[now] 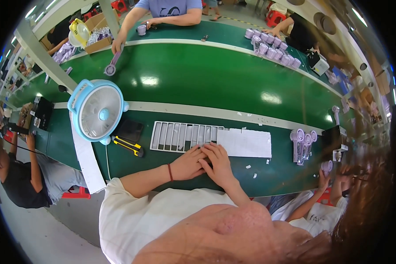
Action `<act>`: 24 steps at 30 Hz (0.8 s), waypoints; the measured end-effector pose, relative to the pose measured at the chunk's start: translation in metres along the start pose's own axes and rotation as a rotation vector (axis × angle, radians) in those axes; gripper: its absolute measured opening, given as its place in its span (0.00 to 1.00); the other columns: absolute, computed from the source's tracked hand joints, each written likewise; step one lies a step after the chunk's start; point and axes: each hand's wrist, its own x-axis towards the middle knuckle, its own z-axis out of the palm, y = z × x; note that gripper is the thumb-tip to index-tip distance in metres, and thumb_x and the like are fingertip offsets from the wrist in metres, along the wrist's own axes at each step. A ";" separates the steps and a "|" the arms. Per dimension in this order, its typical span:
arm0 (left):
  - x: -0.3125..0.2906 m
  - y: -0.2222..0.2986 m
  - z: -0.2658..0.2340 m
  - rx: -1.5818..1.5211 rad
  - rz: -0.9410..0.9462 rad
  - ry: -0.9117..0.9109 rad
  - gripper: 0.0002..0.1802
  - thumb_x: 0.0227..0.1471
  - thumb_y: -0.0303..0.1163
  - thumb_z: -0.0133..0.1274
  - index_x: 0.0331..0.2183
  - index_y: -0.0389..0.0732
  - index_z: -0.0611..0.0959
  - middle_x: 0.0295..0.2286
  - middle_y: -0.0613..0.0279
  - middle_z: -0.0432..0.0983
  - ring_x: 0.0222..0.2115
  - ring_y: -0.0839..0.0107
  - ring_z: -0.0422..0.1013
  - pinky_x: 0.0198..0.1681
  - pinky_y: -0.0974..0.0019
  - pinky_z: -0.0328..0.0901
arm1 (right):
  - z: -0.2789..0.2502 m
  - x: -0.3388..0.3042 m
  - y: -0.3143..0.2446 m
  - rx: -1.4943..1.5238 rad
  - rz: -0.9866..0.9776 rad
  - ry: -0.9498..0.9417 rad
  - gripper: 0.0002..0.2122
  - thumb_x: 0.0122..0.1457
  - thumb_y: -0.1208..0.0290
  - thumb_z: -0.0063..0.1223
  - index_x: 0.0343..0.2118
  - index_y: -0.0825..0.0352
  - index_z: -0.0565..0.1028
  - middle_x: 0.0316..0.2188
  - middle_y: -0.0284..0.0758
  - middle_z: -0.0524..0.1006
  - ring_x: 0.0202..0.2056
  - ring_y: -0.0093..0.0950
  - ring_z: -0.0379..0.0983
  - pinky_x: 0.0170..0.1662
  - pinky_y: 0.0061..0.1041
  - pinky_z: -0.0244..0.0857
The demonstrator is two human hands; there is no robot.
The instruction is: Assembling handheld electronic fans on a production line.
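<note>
My left hand (188, 164), with a dark red band at its wrist, lies low over the front edge of a pale slotted sheet (156, 135). Its fingers reach forward, side by side. Close against it is my right hand (221, 166), fingers stretched out over the sheet and thumb crossing toward the left hand. Nothing held shows in either hand, though the overlap hides some fingertips. A plain white panel (248, 143) continues the sheet on the right. Left of the sheet rest a yellow and black utility knife (128, 146) and a dark flat block (130, 130).
A blue fan (97, 112) stands at left, its cord hanging near a long white strip (87, 165). Purple handheld fans (298, 145) stand at right; more (275, 48) stand across the green belt (185, 75). A co-worker's hand (118, 43) holds one over the belt. Other workers sit on both sides.
</note>
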 end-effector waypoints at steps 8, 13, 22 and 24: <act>-0.001 -0.004 0.006 0.018 0.027 0.049 0.26 0.57 0.40 0.62 0.54 0.40 0.80 0.60 0.50 0.67 0.66 0.49 0.60 0.72 0.41 0.49 | -0.002 0.001 -0.001 0.002 0.000 -0.009 0.20 0.62 0.66 0.62 0.56 0.66 0.76 0.58 0.43 0.75 0.63 0.46 0.67 0.69 0.48 0.56; -0.001 -0.003 0.006 0.020 0.023 0.043 0.26 0.56 0.40 0.62 0.54 0.39 0.80 0.60 0.50 0.67 0.66 0.50 0.60 0.72 0.40 0.49 | -0.001 0.000 0.000 -0.008 -0.008 -0.004 0.20 0.63 0.64 0.62 0.56 0.66 0.76 0.57 0.43 0.75 0.62 0.46 0.68 0.68 0.50 0.57; 0.000 0.002 0.000 -0.036 -0.006 0.007 0.29 0.56 0.37 0.62 0.57 0.39 0.78 0.60 0.49 0.66 0.65 0.46 0.60 0.72 0.39 0.49 | 0.000 -0.002 -0.001 -0.019 -0.022 -0.007 0.21 0.62 0.63 0.63 0.56 0.66 0.75 0.58 0.44 0.74 0.62 0.47 0.68 0.68 0.50 0.58; 0.004 0.004 -0.009 -0.062 0.016 0.040 0.26 0.56 0.37 0.62 0.54 0.39 0.80 0.59 0.50 0.68 0.63 0.46 0.62 0.69 0.41 0.54 | -0.005 0.001 -0.003 0.042 0.001 0.034 0.23 0.62 0.64 0.63 0.58 0.67 0.74 0.59 0.45 0.73 0.61 0.48 0.68 0.67 0.48 0.59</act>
